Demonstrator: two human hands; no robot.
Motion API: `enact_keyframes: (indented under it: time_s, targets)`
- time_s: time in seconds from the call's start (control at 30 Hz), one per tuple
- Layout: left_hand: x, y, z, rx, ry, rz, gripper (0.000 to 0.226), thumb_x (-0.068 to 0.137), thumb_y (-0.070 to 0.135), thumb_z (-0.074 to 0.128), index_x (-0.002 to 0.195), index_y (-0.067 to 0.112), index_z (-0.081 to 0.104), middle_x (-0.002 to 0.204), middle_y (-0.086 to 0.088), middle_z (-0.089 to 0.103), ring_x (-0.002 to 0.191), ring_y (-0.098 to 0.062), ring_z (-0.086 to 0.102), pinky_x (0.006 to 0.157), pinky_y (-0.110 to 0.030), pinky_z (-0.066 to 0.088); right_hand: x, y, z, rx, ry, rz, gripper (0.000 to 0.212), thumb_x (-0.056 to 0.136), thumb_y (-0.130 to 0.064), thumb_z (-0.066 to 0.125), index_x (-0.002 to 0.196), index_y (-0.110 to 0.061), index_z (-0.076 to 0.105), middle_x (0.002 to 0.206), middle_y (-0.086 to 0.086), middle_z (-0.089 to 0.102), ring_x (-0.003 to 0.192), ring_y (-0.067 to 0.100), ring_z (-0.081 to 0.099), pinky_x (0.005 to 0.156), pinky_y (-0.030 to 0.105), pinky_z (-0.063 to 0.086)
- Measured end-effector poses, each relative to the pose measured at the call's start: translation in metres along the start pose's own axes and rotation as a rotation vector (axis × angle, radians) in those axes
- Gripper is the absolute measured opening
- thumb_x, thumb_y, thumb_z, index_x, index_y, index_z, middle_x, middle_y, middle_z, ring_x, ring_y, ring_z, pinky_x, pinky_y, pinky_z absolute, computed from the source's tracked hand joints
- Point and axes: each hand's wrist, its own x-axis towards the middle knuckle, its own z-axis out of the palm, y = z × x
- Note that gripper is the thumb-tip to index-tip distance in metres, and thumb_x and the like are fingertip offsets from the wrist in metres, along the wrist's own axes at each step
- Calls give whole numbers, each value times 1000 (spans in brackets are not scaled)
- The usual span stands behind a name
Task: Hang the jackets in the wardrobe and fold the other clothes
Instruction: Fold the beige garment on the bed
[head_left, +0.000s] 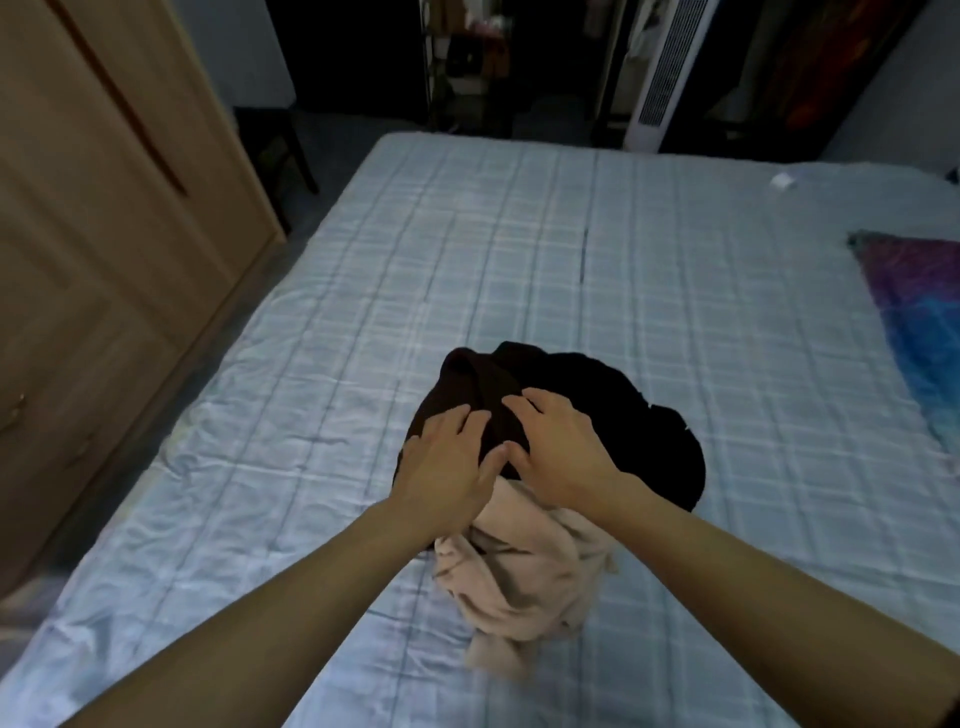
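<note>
A crumpled dark brown-black garment (597, 410) lies in a heap on the bed (519, 270). A pale pink-beige garment (519, 577) is bunched against its near side, partly under it. My left hand (447, 467) rests palm down on the dark heap's left part, fingers spread. Just right of it, my right hand (556, 452) lies on the same heap, fingers apart and slightly curled over the cloth. The two thumbs nearly touch. Neither hand visibly grips a fold. The wooden wardrobe (104, 234) stands to the left, doors closed.
The bed has a light blue checked sheet. A purple and blue patterned cloth (914, 322) lies at its right edge, and a small white object (783, 181) at the far right. A white tower fan (665, 73) and dark shelving stand beyond the bed.
</note>
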Motion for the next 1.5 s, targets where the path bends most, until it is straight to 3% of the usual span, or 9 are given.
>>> enact_keyframes:
  time_s: [0.3, 0.43, 0.53, 0.63, 0.83, 0.97, 1.13, 1.37, 1.5]
  targets:
    - [17, -52, 105, 91, -169, 16, 54, 99, 43, 45, 146, 21, 33, 152, -5, 33, 137, -30, 33, 104, -51, 39, 15, 21, 132, -59, -168, 4, 57, 97, -42, 51, 148, -21, 35, 147, 5, 41, 133, 29, 42, 103, 45, 43]
    - [23, -73, 131, 122, -262, 18, 51, 91, 28, 56, 137, 20, 37, 129, -7, 48, 116, -31, 48, 90, -48, 47, 17, 28, 157, -75, -246, 29, 61, 90, -42, 60, 143, -22, 38, 135, 6, 48, 122, 29, 48, 94, 41, 43]
    - [23, -83, 141, 108, -257, 44, 39, 87, 17, 58, 123, 17, 45, 103, -7, 59, 92, -29, 60, 74, -46, 53, 13, 29, 167, -202, -229, 30, 40, 93, -30, 58, 129, -20, 46, 119, 6, 54, 109, 27, 55, 83, 39, 43]
    - [17, -86, 134, 36, -189, 81, 19, 88, 17, 60, 106, 12, 54, 97, -8, 58, 87, -29, 59, 67, -40, 47, 7, 29, 165, -142, -192, 79, 25, 97, -21, 52, 122, -19, 51, 112, 7, 55, 99, 28, 60, 71, 33, 39]
    - [16, -66, 70, -147, 161, 226, 10, 84, 9, 54, 91, 9, 62, 85, -7, 52, 72, -30, 55, 63, -47, 49, 7, 16, 95, 40, 22, 107, 29, 95, -15, 48, 123, -20, 48, 112, 7, 51, 92, 32, 59, 77, 40, 48]
    - [11, -34, 3, -216, 361, 324, 9, 85, 12, 56, 90, 9, 64, 81, -3, 50, 70, -21, 51, 61, -35, 41, 3, 3, 32, 199, 217, 80, 19, 91, -28, 45, 109, -26, 51, 99, 3, 54, 84, 27, 57, 75, 47, 50]
    - [-3, -1, -84, -232, 505, 392, 8, 86, 9, 58, 92, 11, 64, 84, -6, 55, 74, -22, 52, 66, -36, 43, -7, -26, -56, 257, 456, -4, 24, 90, -27, 36, 103, -17, 54, 91, 7, 55, 80, 28, 54, 68, 36, 39]
    - [-42, 32, -202, -232, 686, 468, 18, 89, 9, 54, 102, 11, 66, 91, -7, 60, 81, -17, 53, 70, -16, 33, -29, -79, -184, 184, 727, -123, 18, 97, -19, 46, 110, -16, 58, 102, 8, 58, 90, 25, 56, 78, 43, 48]
    - [-76, 50, -260, -244, 768, 479, 14, 90, 9, 56, 99, 12, 65, 90, -4, 55, 79, -15, 50, 69, -15, 32, -51, -106, -236, 183, 783, -197, 15, 97, -18, 49, 108, -14, 58, 97, 2, 56, 86, 18, 55, 77, 39, 49]
